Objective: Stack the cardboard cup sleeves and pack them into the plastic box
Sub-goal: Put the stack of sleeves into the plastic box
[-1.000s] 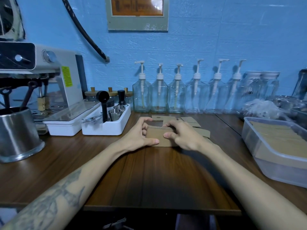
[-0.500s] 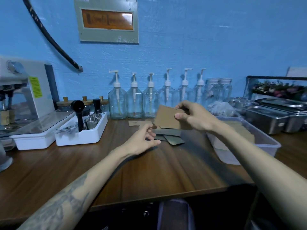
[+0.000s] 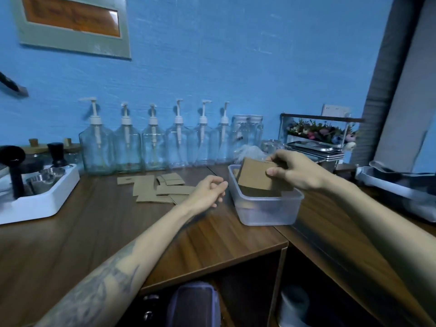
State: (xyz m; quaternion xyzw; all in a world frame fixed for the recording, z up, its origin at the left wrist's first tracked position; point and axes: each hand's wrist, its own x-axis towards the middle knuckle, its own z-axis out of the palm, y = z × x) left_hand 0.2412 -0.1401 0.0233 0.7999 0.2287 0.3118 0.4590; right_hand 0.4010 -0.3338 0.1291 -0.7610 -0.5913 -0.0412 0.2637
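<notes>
At the far left of the dark wooden surface (image 3: 70, 232) sits a white plastic tray (image 3: 40, 204) of steel cups and black-handled coffee tools, out of your working area. Behind the work zone a row of clear glass pump bottles (image 3: 151, 147) lines the blue wall, well apart from where your hands move.

In front of the bottles lie the loose brown cardboard cup sleeves (image 3: 155, 188), flat and overlapping in a scattered patch. They are not yet gathered, so I judge more stacking remains.

Your left hand (image 3: 207, 192) hovers just right of that patch and just left of the box, its fingers loosely curled and holding nothing. Placed there, it looks ready either to steady the box or to reach back for the next sleeves.

Next comes the clear rectangular plastic box (image 3: 266, 208), close to the near edge of the surface at the corner, within easy reach. Sleeves already lie inside it, which shows as a brown layer through the wall.

Your right hand (image 3: 297, 173) grips a squared stack of brown cardboard sleeves (image 3: 257, 178), thumb on the near face and fingers over the top edge. The stack is tilted, with its lower edge dipping past the rim into the box, probably so it can slide down beside the ones already packed. Watch that the stack does not fan out when you let go.
</notes>
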